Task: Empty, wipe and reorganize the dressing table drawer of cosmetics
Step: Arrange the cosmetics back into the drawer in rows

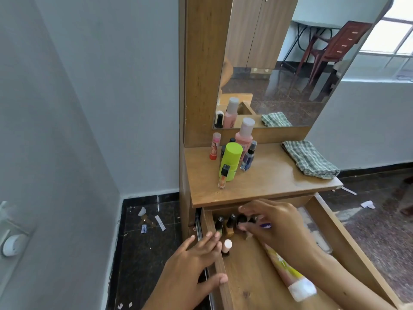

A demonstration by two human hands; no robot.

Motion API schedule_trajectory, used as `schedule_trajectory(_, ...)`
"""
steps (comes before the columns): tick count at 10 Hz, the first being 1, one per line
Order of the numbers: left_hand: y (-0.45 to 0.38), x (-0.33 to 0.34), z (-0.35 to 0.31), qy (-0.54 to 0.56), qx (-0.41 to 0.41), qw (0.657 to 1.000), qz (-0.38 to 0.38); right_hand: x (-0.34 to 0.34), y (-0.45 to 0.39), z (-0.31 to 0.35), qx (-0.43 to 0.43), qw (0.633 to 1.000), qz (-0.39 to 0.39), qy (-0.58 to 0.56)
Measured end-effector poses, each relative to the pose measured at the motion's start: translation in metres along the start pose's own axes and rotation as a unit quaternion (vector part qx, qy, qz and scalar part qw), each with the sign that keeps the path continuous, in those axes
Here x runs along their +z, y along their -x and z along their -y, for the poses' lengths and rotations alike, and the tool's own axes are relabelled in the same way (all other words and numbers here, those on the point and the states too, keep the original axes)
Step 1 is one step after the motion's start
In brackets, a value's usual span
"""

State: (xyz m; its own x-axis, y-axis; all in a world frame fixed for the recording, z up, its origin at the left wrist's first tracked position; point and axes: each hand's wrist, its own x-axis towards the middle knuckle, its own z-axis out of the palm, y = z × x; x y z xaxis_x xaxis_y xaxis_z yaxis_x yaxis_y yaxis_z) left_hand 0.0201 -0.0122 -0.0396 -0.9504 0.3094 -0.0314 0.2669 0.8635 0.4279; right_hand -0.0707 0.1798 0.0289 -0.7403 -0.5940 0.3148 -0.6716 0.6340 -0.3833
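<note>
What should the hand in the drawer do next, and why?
Probably lift the bottle out onto the tabletop. The right hand pinches it at the back of the drawer, other cosmetics already stand up top, and a tube and more bottles wait inside.

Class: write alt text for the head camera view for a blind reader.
A person's right hand reaches among small dark-capped nail-polish bottles at the back of an open wooden drawer, while the left hand rests on its side wall. A lime-green bottle and checked cloth sit on the tabletop.
</note>
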Motion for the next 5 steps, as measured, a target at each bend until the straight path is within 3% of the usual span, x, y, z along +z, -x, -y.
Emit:
schedule_trajectory(1, -0.008, 0.002, 0.007, -0.053, 0.044, 0.997, 0.035, -0.017, -0.022, -0.002, -0.005, 0.996, -0.09, -0.021)
schedule_trajectory(2, -0.009, 0.005, 0.023, -0.118, 0.05, 0.992, -0.016, -0.027, -0.048, -0.005, -0.031, 0.987, -0.156, -0.031)
schedule_trajectory(4, -0.006, 0.034, 0.045, -0.311, 0.124, 0.939, -0.08, -0.033, -0.083, -0.011, -0.086, 0.987, -0.137, 0.023)
schedule_trajectory(5, -0.011, -0.003, 0.042, -0.538, 0.262, 0.791, -0.129, -0.03, -0.092, -0.012, -0.108, 0.988, -0.108, 0.027)
